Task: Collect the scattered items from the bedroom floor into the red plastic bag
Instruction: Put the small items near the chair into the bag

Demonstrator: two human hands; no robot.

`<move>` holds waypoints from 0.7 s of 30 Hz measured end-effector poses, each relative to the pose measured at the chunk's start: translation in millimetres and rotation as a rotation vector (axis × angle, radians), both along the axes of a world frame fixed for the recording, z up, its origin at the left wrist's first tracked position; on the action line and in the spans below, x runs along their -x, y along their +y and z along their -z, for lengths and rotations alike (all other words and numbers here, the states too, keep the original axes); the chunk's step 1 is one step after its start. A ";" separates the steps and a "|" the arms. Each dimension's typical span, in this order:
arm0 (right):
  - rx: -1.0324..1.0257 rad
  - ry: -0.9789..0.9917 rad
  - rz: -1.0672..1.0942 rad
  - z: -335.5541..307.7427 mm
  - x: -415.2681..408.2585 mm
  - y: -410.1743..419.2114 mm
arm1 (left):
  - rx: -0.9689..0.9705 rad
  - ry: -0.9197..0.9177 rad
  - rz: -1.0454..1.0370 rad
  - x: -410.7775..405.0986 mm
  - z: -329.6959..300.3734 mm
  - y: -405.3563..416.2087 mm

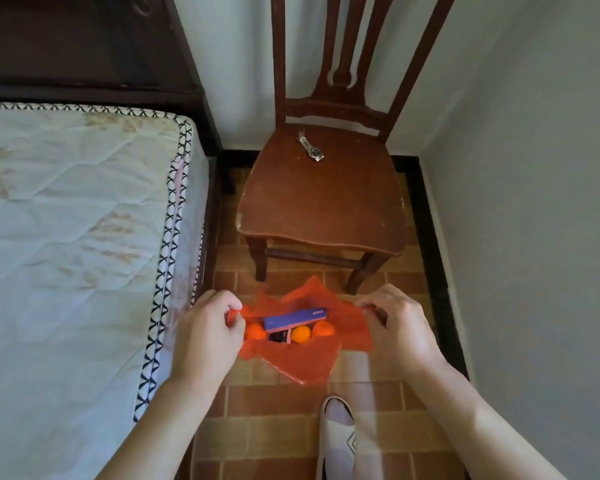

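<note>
While both grip it, red plastic bag [293,355] hangs between left hand [207,332] and right hand [397,327].

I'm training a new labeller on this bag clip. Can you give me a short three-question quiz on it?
1. True or false: both hands hold the red bag open.
2. How many orange balls show inside the bag?
3. What lies on the chair seat? A) watch B) slipper C) blue box

Key:
1. True: left hand and right hand each pinch an edge.
2. Three, e.g..
3. A, the watch; the blue box is in the bag.
</note>
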State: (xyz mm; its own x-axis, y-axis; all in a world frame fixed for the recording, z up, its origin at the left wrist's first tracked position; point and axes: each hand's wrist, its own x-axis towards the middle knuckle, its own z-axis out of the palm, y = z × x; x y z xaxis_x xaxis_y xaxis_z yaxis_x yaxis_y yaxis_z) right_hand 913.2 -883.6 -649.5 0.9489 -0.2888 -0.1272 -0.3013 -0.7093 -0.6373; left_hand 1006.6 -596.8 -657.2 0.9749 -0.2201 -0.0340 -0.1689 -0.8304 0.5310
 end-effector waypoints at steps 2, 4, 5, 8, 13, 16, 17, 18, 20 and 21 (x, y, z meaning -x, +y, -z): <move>-0.002 -0.013 0.000 18.7 -2.3 -1.1 | 0.007 -0.012 0.017 -5.7 15.8 -3.5; 0.008 -0.033 -0.025 35.7 -6.4 -1.5 | 0.005 -0.018 0.041 -10.6 31.0 -7.9; 0.022 -0.037 -0.046 44.8 -8.8 -2.3 | 0.003 -0.025 0.053 -12.6 39.5 -9.8; 0.043 -0.044 -0.081 70.6 -14.9 -5.8 | 0.009 -0.032 0.068 -19.3 65.9 -14.1; 0.091 -0.093 -0.104 110.2 -18.5 -8.3 | 0.046 -0.104 0.096 -40.9 104.4 -20.5; 0.170 -0.136 -0.155 131.9 -27.1 -10.3 | 0.058 -0.155 0.122 -52.5 126.6 -27.7; 0.194 -0.153 -0.191 139.8 -31.9 -11.5 | 0.047 -0.172 0.145 -55.6 135.1 -29.5; 0.220 -0.166 -0.229 147.9 -37.5 -13.1 | 0.034 -0.189 0.174 -59.3 143.8 -31.0; 0.265 -0.163 -0.281 163.5 -50.1 -18.1 | 0.022 -0.214 0.222 -67.3 162.7 -32.4; 0.274 -0.160 -0.286 171.5 -56.0 -21.0 | 0.012 -0.232 0.236 -70.9 172.4 -32.8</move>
